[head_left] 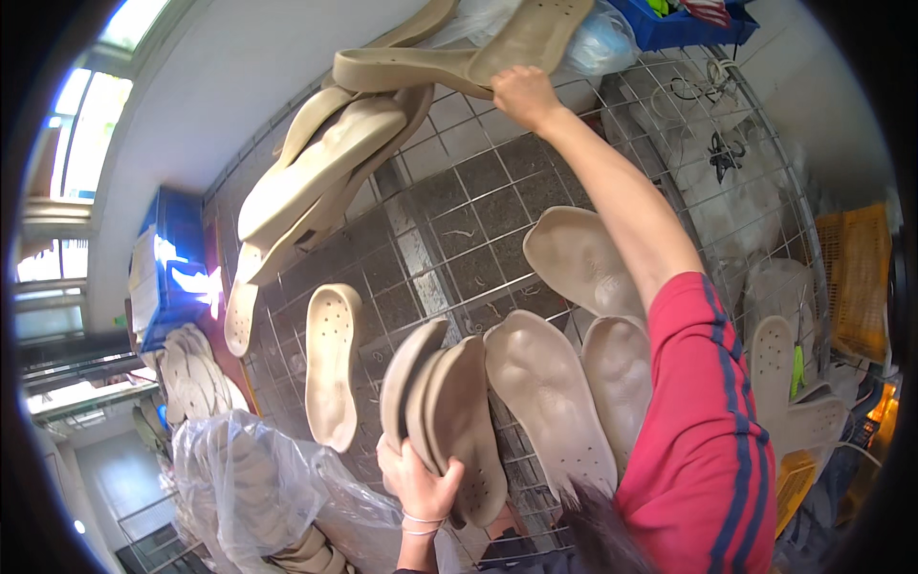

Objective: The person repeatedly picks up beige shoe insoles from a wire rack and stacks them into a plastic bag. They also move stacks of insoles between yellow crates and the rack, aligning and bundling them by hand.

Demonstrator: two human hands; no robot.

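My left hand [421,486], with thin bands at the wrist, is closed round the lower part of a stack of beige shoe soles [463,430], which stand on edge over the wire mesh. Far ahead, my right arm in a red sleeve stretches out, and my right hand [524,98] is closed on the near edge of a shoe sole [531,43] dotted with holes at one end. That sole touches another sole [406,70] beside it. Fingertips of the right hand are hidden under the edge.
More soles lie on the mesh rack [478,206]: a piled group [325,163] at far left, a single sole [332,368], and several [555,402] near my right arm. A clear plastic bag of soles [253,488] stands at lower left, a blue bin [684,29] at far right.
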